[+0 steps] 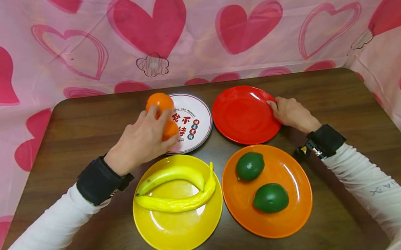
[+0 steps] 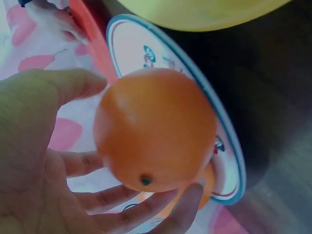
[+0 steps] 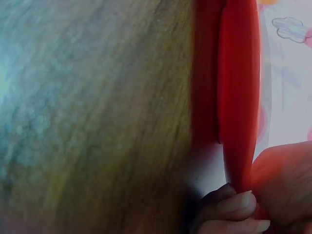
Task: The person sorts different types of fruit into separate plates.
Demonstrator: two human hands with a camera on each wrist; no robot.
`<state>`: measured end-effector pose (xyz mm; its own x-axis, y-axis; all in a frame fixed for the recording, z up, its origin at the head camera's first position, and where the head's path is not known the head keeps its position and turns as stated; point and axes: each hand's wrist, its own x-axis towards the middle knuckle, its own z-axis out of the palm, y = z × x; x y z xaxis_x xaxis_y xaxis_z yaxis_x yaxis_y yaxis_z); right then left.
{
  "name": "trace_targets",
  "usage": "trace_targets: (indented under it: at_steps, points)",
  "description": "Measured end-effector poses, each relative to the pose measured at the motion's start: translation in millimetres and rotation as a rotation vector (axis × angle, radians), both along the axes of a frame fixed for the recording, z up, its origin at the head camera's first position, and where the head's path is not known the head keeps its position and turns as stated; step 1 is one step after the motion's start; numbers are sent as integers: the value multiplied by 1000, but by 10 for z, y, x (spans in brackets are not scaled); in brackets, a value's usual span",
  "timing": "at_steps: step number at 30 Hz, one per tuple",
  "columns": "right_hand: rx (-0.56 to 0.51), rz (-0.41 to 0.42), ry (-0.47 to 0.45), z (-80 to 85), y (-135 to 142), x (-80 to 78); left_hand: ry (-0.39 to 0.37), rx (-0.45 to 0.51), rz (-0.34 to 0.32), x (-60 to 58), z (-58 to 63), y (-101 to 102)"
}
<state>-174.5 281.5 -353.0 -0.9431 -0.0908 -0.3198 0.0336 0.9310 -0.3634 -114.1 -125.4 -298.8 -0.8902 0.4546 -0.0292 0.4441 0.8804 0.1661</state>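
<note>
In the head view my left hand [image 1: 140,141] is over the white printed plate [image 1: 199,117], its fingers spread around two oranges. One orange [image 1: 160,103] shows beyond the fingertips; the nearer orange [image 1: 170,130] is partly hidden by the hand. Up close in the left wrist view, the near orange [image 2: 156,129] sits between the thumb and loosely spread fingers; whether they press on it is unclear. The right hand [image 1: 292,112] pinches the right rim of the red plate [image 1: 244,114]. In the right wrist view, curled fingers [image 3: 229,207] hold the red plate's edge [image 3: 239,87].
At the front left, a yellow plate [image 1: 171,238] bears two bananas [image 1: 179,201]. To its right, an orange plate [image 1: 268,229] carries two green lemon-shaped fruits [image 1: 270,198]. Behind the brown wooden table [image 1: 88,123] hangs a pink heart-patterned cloth [image 1: 198,24].
</note>
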Motion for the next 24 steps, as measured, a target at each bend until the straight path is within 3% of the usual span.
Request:
trace_targets:
  at_steps: [10,17,24]
  points:
    - [18,9,46,-29,1,11,-114,12,-7,-58,-197,38]
    - [28,6,59,-7,-29,9,-24,75,-109,-110,-289,110]
    - [30,-4,50,-5,-20,14,6,-4,-151,-188,-320,219]
